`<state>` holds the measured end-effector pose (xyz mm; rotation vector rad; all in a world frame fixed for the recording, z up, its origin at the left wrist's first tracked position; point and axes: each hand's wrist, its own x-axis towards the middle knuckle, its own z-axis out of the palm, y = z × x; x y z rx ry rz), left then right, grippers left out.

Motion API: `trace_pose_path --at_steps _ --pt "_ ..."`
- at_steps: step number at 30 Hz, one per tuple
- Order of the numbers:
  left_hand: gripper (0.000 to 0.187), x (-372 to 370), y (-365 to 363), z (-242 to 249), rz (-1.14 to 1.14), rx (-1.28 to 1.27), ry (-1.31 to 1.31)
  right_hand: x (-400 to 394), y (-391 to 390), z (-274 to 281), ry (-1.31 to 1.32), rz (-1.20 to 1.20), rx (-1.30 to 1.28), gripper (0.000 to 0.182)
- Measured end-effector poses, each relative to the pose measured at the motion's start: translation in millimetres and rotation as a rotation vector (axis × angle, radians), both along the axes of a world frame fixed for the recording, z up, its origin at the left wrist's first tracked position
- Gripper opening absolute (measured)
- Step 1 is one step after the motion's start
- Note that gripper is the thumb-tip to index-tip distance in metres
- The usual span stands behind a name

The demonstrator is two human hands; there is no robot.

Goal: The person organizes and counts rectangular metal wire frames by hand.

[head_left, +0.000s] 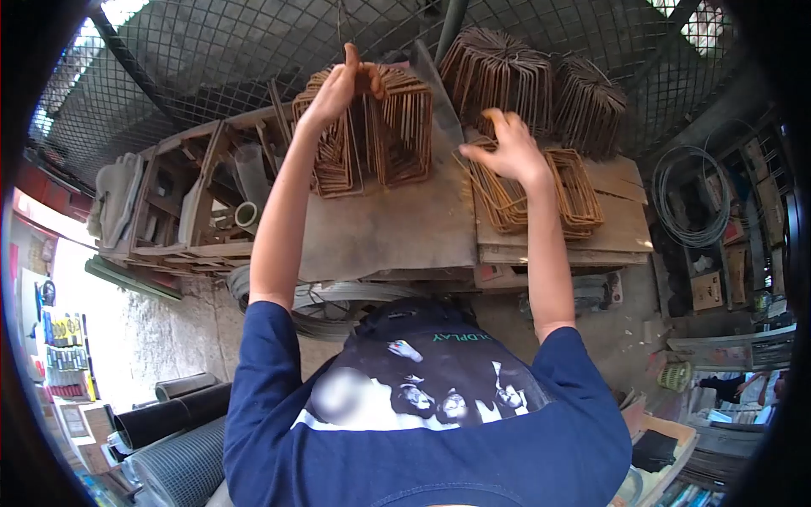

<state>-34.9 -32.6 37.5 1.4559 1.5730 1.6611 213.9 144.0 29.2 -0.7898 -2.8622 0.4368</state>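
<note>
Rusty square wire stirrups (404,135) hang or stand in bundles on the worktable, their bent loops packed side by side. My left hand (342,89) is at the top of this left bundle, one finger stretched upward and the others over the upper bends, with nothing visibly gripped. To the right, a smaller, lighter-rust pile of stirrups (576,198) lies tilted on a board. Above its left part is my right hand (511,152), open, thumb and fingers apart, the fingertips close over the wire. The forearm hides the middle of that pile.
Darker stirrup bundles (498,72) stand behind, against the wire mesh fence (245,51). A wooden rack (198,190) adjoins the worktable (389,232) on the left. Coiled wire (693,194) hangs at the right, and mesh rolls (182,465) lie at lower left.
</note>
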Motion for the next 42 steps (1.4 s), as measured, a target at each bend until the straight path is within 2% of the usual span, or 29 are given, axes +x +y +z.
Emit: trace_pose_path --at_steps 2,5,10,13,16,18,20,22,24,27,29,34,36,42 --pt "0.084 -5 3 -3 -0.033 0.003 -0.003 24 5 -22 -0.277 -0.116 0.001 0.107" --pt "0.086 -5 6 -3 -0.027 -0.017 0.009 41 -2 -45 -0.402 -0.159 -0.006 0.115" --pt "0.084 -4 10 -3 -0.041 -0.010 0.045 40 -8 -59 -0.385 -0.182 0.034 0.112" --pt "0.084 -6 9 -5 -0.026 -0.010 0.053 40 -8 -58 -0.287 -0.245 -0.030 0.107" --pt "0.082 -7 8 -4 -0.071 -0.002 -0.010 53 -1 -58 -0.146 -0.146 -0.067 0.103" --pt "0.080 -7 11 -5 -0.033 -0.018 -0.020 60 4 -55 0.158 -0.010 -0.198 0.097" --pt "0.079 -6 14 -6 0.015 -0.027 -0.035 63 -4 -34 0.268 0.033 -0.182 0.092" --pt "0.078 -1 14 1 -0.046 -0.033 -0.057 61 -6 -13 0.520 0.058 -0.347 0.088" --pt "0.074 0 13 3 -0.048 -0.030 -0.010 55 -18 19 0.690 0.097 -0.340 0.083" --pt "0.071 4 15 0 -0.035 -0.016 -0.126 40 -24 56 0.852 0.170 -0.349 0.079" --pt "0.070 1 18 -4 -0.047 -0.012 -0.169 27 -24 76 1.020 0.258 -0.460 0.075" --pt "0.067 2 19 -3 -0.082 0.008 -0.199 -1 -35 111 1.020 0.329 -0.376 0.076" --pt "0.066 5 18 -1 -0.073 0.011 -0.196 -7 -42 115 0.877 0.338 -0.290 0.080" --pt "0.066 2 17 -5 -0.053 0.014 -0.278 -5 -61 66 0.734 0.227 -0.055 0.079"
